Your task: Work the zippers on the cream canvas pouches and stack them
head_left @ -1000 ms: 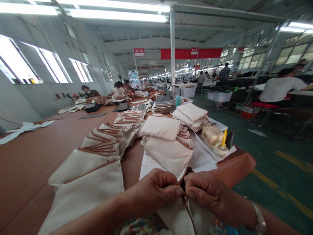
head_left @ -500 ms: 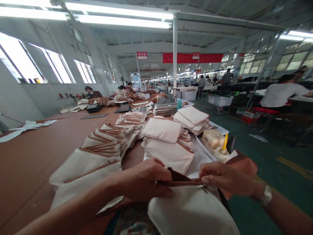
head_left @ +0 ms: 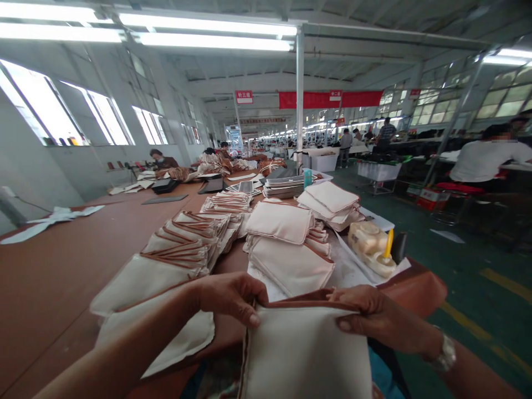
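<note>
A cream fabric pouch (head_left: 307, 352) with brown edging along its top hangs upright in front of me, over the near table edge. My left hand (head_left: 235, 299) pinches its top left corner between thumb and fingers. At the top right, my right hand (head_left: 369, 316) grips the same edge, thumb on the front face. A metal-banded watch (head_left: 445, 352) circles my right wrist. Just beyond lies a stack of similar cream pouches (head_left: 291, 266). To the left, a fanned row of pouches with brown edges (head_left: 162, 269) runs away from me, partly covered by my left forearm.
On the brown table (head_left: 50, 277), a pale plastic container (head_left: 368, 244) with a yellow-handled tool (head_left: 388, 244) stands at right. Behind are another cream stack (head_left: 332, 199), dark flat panels (head_left: 282, 185) and a teal bottle (head_left: 307, 177). A co-worker (head_left: 486, 155) sits at far right.
My left hand has moved left to the pouch's corner, and my right hand has shifted slightly down. The pouch has turned from slanted to nearly square-on, its top edge spread between both hands.
</note>
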A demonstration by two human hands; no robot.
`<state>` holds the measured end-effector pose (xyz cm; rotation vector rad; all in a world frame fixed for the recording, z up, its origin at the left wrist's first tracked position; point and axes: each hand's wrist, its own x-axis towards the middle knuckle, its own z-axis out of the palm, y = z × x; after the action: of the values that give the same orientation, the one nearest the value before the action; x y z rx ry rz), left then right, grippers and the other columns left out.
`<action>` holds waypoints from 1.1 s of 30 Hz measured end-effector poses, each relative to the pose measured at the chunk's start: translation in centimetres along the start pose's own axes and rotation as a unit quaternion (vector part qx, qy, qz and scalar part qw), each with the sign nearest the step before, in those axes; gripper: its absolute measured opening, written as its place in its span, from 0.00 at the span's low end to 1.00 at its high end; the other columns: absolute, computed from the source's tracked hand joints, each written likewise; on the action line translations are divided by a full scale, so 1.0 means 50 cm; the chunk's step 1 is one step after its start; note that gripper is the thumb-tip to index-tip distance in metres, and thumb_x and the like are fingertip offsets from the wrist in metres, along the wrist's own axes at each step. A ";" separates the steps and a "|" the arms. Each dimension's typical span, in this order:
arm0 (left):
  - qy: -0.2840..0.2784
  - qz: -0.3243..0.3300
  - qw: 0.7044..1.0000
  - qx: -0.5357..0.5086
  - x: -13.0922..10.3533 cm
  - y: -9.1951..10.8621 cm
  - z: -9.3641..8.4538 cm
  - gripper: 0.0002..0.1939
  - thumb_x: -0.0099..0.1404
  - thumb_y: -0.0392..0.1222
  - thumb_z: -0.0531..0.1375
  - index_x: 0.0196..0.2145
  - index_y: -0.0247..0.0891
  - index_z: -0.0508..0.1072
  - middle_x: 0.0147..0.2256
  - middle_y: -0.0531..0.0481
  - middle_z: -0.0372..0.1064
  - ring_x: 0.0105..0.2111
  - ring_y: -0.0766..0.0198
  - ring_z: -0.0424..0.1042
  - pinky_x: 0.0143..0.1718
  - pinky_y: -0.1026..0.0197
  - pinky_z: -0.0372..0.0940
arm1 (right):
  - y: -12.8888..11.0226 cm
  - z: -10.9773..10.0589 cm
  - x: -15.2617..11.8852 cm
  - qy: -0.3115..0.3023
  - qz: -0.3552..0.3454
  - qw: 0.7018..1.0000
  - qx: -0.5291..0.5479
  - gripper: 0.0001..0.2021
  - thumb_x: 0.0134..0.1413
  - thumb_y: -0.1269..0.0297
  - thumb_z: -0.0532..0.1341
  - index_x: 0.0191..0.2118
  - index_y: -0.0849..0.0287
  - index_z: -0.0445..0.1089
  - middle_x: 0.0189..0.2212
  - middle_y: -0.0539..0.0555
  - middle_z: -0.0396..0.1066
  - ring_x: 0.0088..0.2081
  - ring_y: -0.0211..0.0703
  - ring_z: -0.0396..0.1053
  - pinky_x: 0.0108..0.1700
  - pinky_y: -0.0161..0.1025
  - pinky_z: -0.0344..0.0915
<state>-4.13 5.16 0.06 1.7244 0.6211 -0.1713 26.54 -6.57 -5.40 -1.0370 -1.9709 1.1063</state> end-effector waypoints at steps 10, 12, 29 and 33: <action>0.100 0.106 0.988 0.058 0.098 0.083 0.125 0.26 0.43 0.52 0.74 0.36 0.34 0.77 0.24 0.58 0.66 0.24 0.70 0.58 0.23 0.70 0.52 | -0.063 0.020 0.020 -0.009 0.019 0.995 0.099 0.18 0.60 0.55 0.61 0.52 0.59 0.66 0.45 0.58 0.69 0.45 0.49 0.67 0.46 0.42 0.65; 0.129 0.104 0.986 0.034 0.111 0.068 0.132 0.26 0.42 0.50 0.75 0.34 0.33 0.74 0.24 0.59 0.65 0.24 0.71 0.57 0.22 0.70 0.51 | -0.069 0.048 0.026 0.002 0.008 0.990 0.140 0.16 0.61 0.53 0.60 0.45 0.60 0.67 0.39 0.55 0.69 0.40 0.46 0.66 0.42 0.40 0.65; 0.081 0.075 0.982 -0.152 0.147 0.004 0.115 0.18 0.57 0.50 0.67 0.32 0.29 0.75 0.29 0.49 0.70 0.29 0.66 0.63 0.33 0.64 0.58 | 0.019 0.094 0.017 0.108 -0.037 0.985 -0.127 0.07 0.68 0.68 0.48 0.42 0.56 0.61 0.36 0.52 0.68 0.37 0.41 0.67 0.39 0.36 0.61; 0.082 0.069 0.980 -0.169 0.149 0.015 0.126 0.16 0.57 0.49 0.66 0.31 0.29 0.75 0.29 0.48 0.70 0.28 0.67 0.63 0.30 0.66 0.56 | 0.023 0.089 0.018 0.082 0.000 0.984 -0.161 0.09 0.69 0.65 0.46 0.40 0.57 0.61 0.34 0.54 0.69 0.35 0.43 0.66 0.37 0.38 0.60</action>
<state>3.87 1.46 -4.13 1.4535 0.6102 0.1690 22.87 -7.10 -8.24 -1.2505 -2.0548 0.6886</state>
